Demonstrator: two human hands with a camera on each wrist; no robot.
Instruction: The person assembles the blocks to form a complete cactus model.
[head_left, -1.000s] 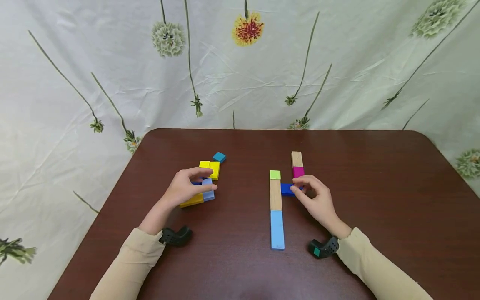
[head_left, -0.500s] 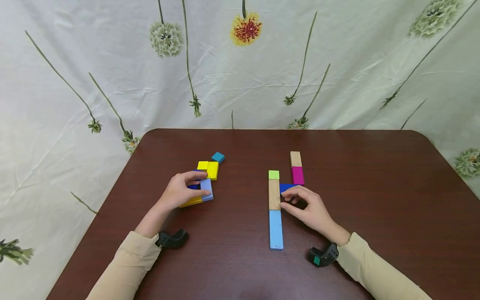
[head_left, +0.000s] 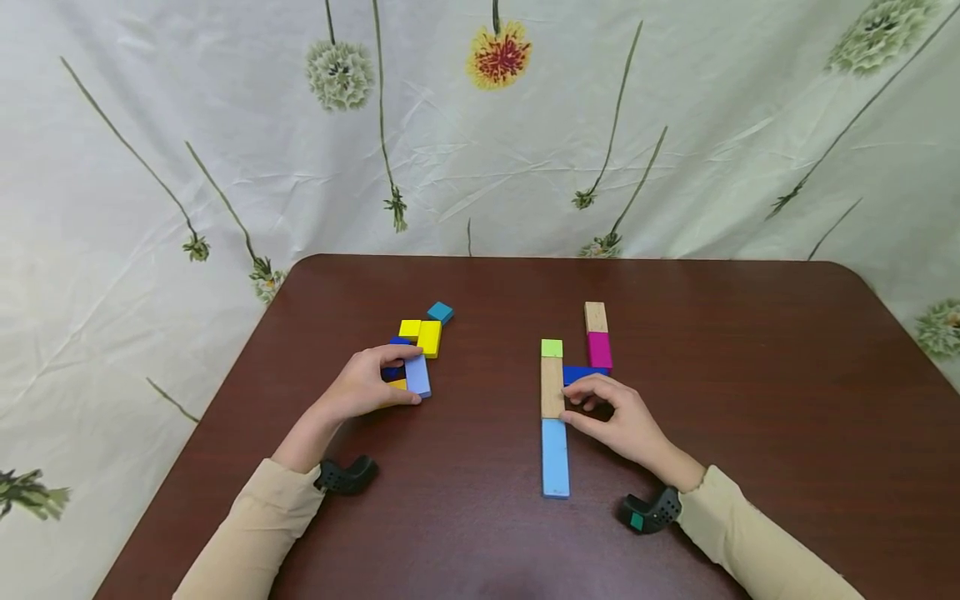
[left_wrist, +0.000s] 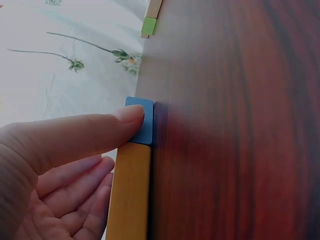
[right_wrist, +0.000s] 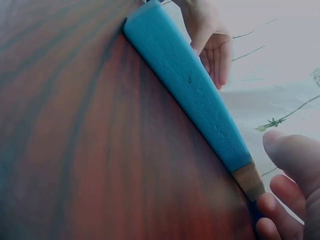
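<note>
At the left cluster my left hand point(head_left: 367, 382) pinches a periwinkle-blue block point(head_left: 418, 377) lengthwise, thumb at its near end and fingers at its far end. In the left wrist view the thumb presses the block's blue end face point(left_wrist: 146, 125), beside an orange-yellow block point(left_wrist: 131, 190). My right hand point(head_left: 618, 425) hovers loosely curved with a gap between thumb and fingers, its tips by a long wooden block point(head_left: 552, 387). That block lies in line between a light-blue block point(head_left: 555, 458) and a lime-green block point(head_left: 552, 347). A dark-blue block point(head_left: 581, 374) juts right from the row.
A magenta block point(head_left: 599, 349) and a small wooden block point(head_left: 596, 317) extend away from the dark-blue one. Behind the left hand lie two yellow blocks point(head_left: 429, 337), a teal block point(head_left: 440, 312) and partly hidden dark-blue pieces point(head_left: 398, 340). A flowered cloth point(head_left: 480, 167) hangs behind the brown table point(head_left: 480, 533).
My left hand's thumb has come down to the near end of the periwinkle-blue block. My right hand has left the dark-blue block, moving nearer and left to the wooden block.
</note>
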